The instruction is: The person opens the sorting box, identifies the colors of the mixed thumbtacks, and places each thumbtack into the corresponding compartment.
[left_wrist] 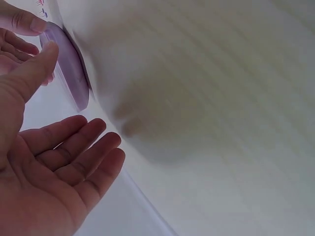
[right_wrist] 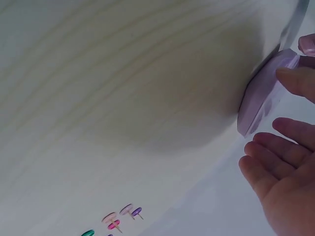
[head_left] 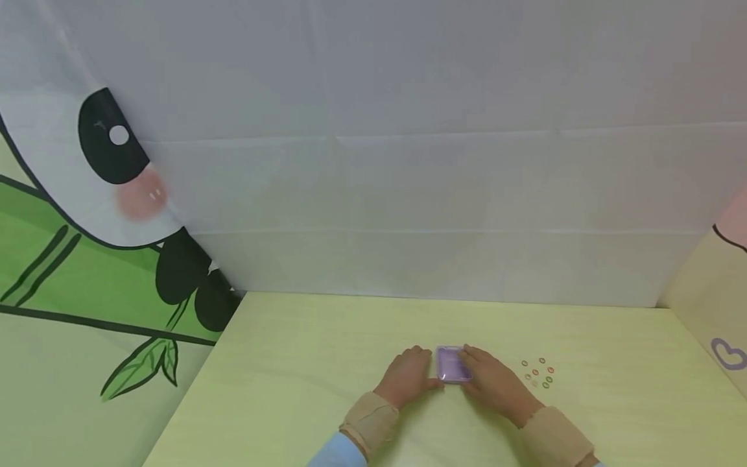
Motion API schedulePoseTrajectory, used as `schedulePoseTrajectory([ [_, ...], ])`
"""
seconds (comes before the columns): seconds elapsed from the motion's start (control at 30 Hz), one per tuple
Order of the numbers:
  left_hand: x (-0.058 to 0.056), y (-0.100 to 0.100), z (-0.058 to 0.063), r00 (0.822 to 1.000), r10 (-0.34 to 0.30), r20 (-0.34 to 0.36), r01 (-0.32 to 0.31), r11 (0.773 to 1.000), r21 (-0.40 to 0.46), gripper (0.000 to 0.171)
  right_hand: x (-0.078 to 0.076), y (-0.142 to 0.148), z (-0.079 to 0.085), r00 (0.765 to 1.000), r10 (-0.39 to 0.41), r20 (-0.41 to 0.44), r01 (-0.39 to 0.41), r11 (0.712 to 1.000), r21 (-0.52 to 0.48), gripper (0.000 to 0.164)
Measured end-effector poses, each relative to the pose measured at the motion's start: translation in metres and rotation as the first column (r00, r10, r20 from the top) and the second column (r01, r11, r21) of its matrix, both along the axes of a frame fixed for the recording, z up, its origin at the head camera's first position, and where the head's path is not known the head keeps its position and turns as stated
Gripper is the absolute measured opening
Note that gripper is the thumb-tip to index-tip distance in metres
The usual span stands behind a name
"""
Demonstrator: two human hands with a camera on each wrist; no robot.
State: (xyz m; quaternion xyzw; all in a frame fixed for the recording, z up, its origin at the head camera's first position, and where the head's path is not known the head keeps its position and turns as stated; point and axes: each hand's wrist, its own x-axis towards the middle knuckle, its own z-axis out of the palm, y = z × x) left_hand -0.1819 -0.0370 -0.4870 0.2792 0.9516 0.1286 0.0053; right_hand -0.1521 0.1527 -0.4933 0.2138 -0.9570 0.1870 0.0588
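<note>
A small, shallow purple tray (head_left: 452,365) with rounded corners lies on the table between the two hands. My left hand (head_left: 406,375) is beside its left side, fingers extended, the thumb reaching toward the near corner. In the left wrist view the fingers of the left hand (left_wrist: 64,172) are spread and hold nothing. My right hand (head_left: 496,383) lies along the tray's right side, fingertips over its edge. In the right wrist view the thumb of the right hand (right_wrist: 290,182) is at the tray (right_wrist: 263,93), and its other fingers are loosely extended.
Several thumbtacks (head_left: 535,373) with coloured round heads lie to the right of the right hand. Seen by the right wrist, the thumbtacks (right_wrist: 113,220) have pins pointing away from the table. A pale yellow table (head_left: 327,337) meets a white backdrop (head_left: 408,194) behind.
</note>
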Motion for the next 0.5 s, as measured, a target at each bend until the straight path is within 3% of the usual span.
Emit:
schedulePoseTrajectory([
  [0.2,-0.0018,0.0023,-0.003,1.0,-0.012,0.006,0.012,1.0,0.001,0.047,-0.001,-0.0002,-0.001,1.0,0.016,-0.011,-0.016,1.0,0.01,0.05],
  [0.5,0.0016,0.004,0.0026,1.0,-0.015,0.02,0.015,1.0,0.008,0.035,-0.0012,0.0003,-0.0015,0.999,0.034,-0.029,-0.033,0.999,0.037,0.049],
])
